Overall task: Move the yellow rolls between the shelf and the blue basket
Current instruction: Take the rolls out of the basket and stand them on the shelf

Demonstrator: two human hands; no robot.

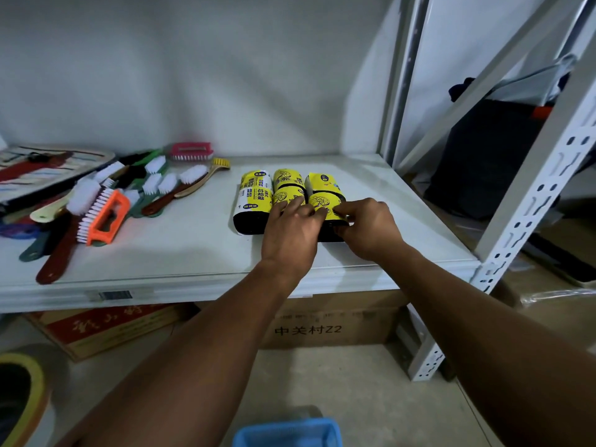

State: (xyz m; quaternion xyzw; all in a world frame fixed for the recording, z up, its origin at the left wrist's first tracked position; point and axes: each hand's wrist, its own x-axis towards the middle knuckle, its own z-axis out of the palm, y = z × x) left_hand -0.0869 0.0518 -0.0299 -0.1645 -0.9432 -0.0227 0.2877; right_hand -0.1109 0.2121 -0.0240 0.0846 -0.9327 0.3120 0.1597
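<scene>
Head view: yellow rolls (pixel 258 195) lie in a tight block on the shelf (pixel 193 253); blue basket (pixel 287 432) sits below, near the floor. Left hand (pixel 290 230) rests on the middle roll, fingers (pixel 295 204) loosely spread. Right hand (pixel 367 227) pinches the rightmost roll. Advice: separate one roll cleanly before lifting.

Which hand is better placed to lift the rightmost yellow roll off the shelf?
Probably the right hand: its fingers already pinch the rightmost yellow roll, while the left hand rests flat across the middle roll.
</scene>
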